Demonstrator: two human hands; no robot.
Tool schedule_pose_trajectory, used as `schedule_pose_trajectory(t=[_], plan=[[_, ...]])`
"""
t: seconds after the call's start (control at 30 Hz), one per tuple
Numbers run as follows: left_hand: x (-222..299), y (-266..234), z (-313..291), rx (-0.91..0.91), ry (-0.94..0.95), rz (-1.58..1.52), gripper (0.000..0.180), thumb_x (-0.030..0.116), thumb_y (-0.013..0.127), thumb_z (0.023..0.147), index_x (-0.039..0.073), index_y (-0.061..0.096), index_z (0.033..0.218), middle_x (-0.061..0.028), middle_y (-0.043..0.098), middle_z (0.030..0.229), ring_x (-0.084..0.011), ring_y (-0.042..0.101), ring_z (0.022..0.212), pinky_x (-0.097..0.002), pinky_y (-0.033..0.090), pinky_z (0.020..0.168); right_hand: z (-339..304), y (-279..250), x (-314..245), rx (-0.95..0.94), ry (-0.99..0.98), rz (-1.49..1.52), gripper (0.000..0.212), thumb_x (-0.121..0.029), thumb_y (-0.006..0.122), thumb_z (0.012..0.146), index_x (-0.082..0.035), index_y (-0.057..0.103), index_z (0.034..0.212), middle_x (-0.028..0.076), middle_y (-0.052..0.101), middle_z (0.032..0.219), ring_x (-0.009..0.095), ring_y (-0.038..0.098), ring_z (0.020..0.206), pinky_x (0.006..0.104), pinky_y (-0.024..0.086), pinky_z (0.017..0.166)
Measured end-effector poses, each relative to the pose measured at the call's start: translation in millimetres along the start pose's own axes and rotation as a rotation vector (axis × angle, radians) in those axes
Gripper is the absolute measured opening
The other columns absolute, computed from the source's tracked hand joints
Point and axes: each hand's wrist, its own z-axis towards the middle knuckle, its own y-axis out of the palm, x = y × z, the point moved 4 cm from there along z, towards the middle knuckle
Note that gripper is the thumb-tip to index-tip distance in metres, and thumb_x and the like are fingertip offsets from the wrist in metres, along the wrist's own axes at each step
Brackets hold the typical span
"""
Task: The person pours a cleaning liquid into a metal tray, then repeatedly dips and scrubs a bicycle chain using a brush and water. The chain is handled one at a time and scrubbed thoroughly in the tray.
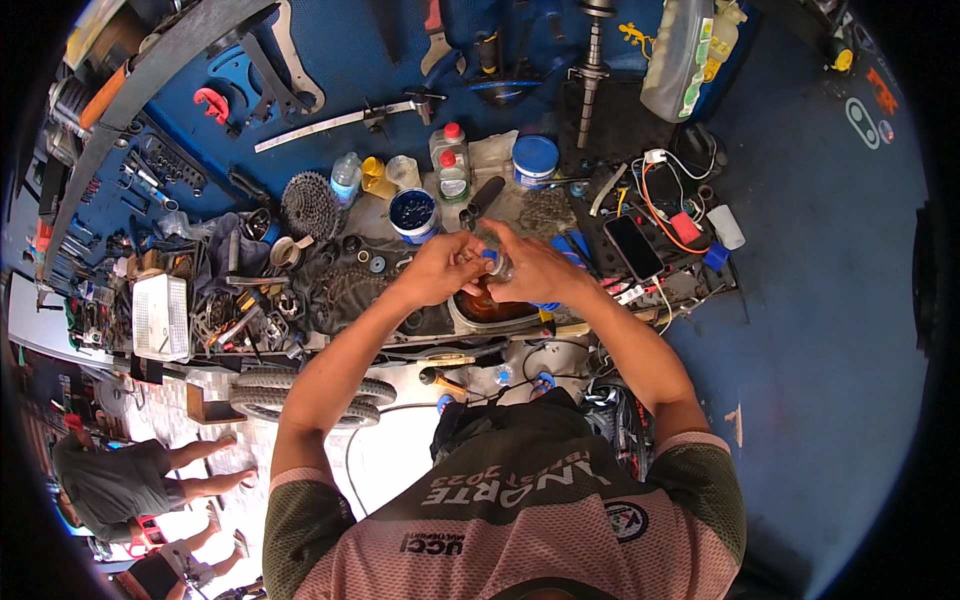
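Over the front of the workbench, my left hand (448,268) and my right hand (538,264) meet with fingers closed around a small round silvery part (503,266). A spot of blue shows on it at my left fingertips; its exact kind is too small to tell. Directly beneath my hands is a tray (455,318) with reddish-brown liquid in it, partly hidden by them. Just beyond my left hand stands an open white tub of dark blue grease (413,212). A black-handled tool (487,193) lies past my fingers.
Bottles with red caps (453,175) and a blue-lidded tub (535,160) stand behind. A cassette (310,205) and white basket (160,318) are left; a phone (633,248) with cables lies right. Tyres (265,395) lie below the bench. Other people (110,485) are at lower left.
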Motion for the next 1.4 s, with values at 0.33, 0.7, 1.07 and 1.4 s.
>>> schedule_pose_trajectory(t=[0.33, 0.7, 1.07, 1.4], plan=[[-3, 1, 1, -0.006, 0.045, 0.213, 0.028, 0.006, 0.073, 0.099, -0.003, 0.067, 0.125, -0.0099, 0.073, 0.109, -0.0173, 0.072, 0.097, -0.0347, 0.066, 0.083, -1, 5, -19, -0.079, 0.14, -0.181, 0.115, -0.037, 0.079, 0.079, 0.001, 0.015, 0.167, 0.029, 0.075, 0.095, 0.049, 0.074, 0.09, 0.0524, 0.057, 0.085], [42, -6, -19, 0.08, 0.545, 0.326, 0.067, -0.013, 0.07, 0.086, 0.013, 0.062, 0.148, -0.0112, 0.055, 0.148, -0.0243, 0.061, 0.128, -0.0359, 0.06, 0.094, 23, 1, 45, 0.178, -0.091, 0.383, 0.107, -0.031, 0.088, 0.08, -0.008, 0.029, 0.166, 0.025, 0.071, 0.127, 0.031, 0.072, 0.112, 0.0421, 0.054, 0.101], [-6, -44, -75, 0.387, 0.278, 0.117, 0.049, 0.0, 0.073, 0.094, 0.013, 0.067, 0.142, -0.0077, 0.055, 0.148, -0.0155, 0.057, 0.129, -0.0267, 0.056, 0.091, 149, -107, 153, 1.102, 0.047, 0.125, 0.059, -0.046, 0.092, 0.081, -0.002, 0.066, 0.111, 0.018, 0.071, 0.108, 0.037, 0.069, 0.1, 0.0461, 0.054, 0.09], [-113, -121, -162, 0.737, 0.022, 0.494, 0.034, 0.006, 0.077, 0.092, 0.01, 0.072, 0.125, -0.0122, 0.067, 0.126, -0.0282, 0.069, 0.115, -0.037, 0.059, 0.087, 158, -107, 149, 1.053, -0.101, -0.289, 0.079, -0.038, 0.086, 0.087, -0.006, 0.051, 0.15, 0.024, 0.058, 0.138, 0.043, 0.055, 0.131, 0.0524, 0.044, 0.11]])
